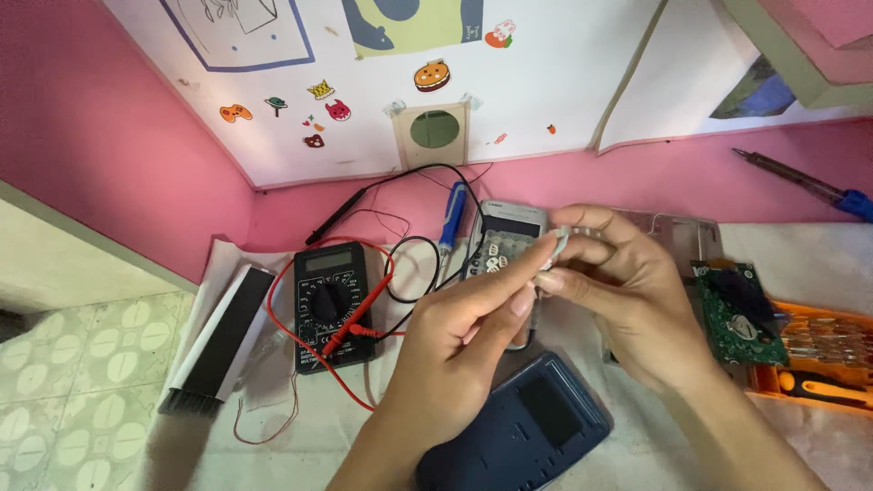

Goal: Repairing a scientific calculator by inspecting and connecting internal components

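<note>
My left hand [459, 332] and my right hand [627, 291] meet above the table, and together they pinch a small pale part [557, 244] between fingertips. Just behind them lies a grey calculator front [506, 238] with its key pad showing, partly hidden by my fingers. A dark blue calculator back cover [527, 427] lies below my hands, near the front edge. A green circuit board [738, 314] rests to the right of my right hand.
A black multimeter [331, 305] with red and black leads lies to the left, beside a black brush [218, 341]. A blue screwdriver [452, 216] lies behind it. An orange tool tray [823, 359] sits at the right, a soldering iron [800, 182] by the pink wall.
</note>
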